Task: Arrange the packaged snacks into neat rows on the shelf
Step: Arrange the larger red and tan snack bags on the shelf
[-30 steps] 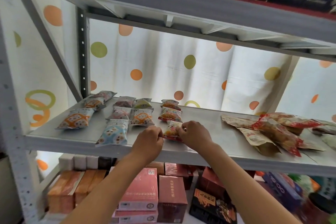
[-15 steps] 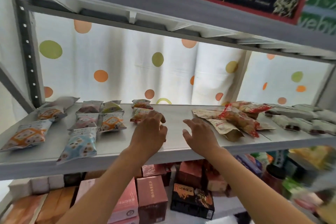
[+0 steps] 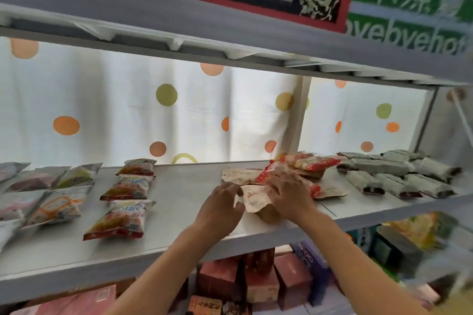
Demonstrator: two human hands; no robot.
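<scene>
Your right hand (image 3: 289,193) lies flat over the loose pile at centre right of the frame, fingers spread across a red packet (image 3: 275,170) and the brown paper pouch (image 3: 256,199) under it, so much of both is hidden — whether the fingers curl around an edge you cannot tell from here. Your left hand (image 3: 220,210) sits just beside it, fingers loosely bent and a little apart, their tips at the pouch's left edge; contact is hard to confirm. A second brown pouch (image 3: 239,175) lies behind the pile.

The right side of the frame is smeared with blur. The grey-wrapped snacks (image 3: 394,176) at the far right of the shelf (image 3: 184,202) show only as pale bundles with dark ends, their print unreadable. At the left edge, the pastel packets (image 3: 55,206) are cut off by the frame.

Three red-and-white packets (image 3: 126,202) lie in a column left of centre, front to back, well apart from your hands. Below the shelf, at lower centre, red boxes (image 3: 256,281) stand partly hidden behind your forearms. Behind it all hangs a white curtain (image 3: 128,110) with coloured dots.
</scene>
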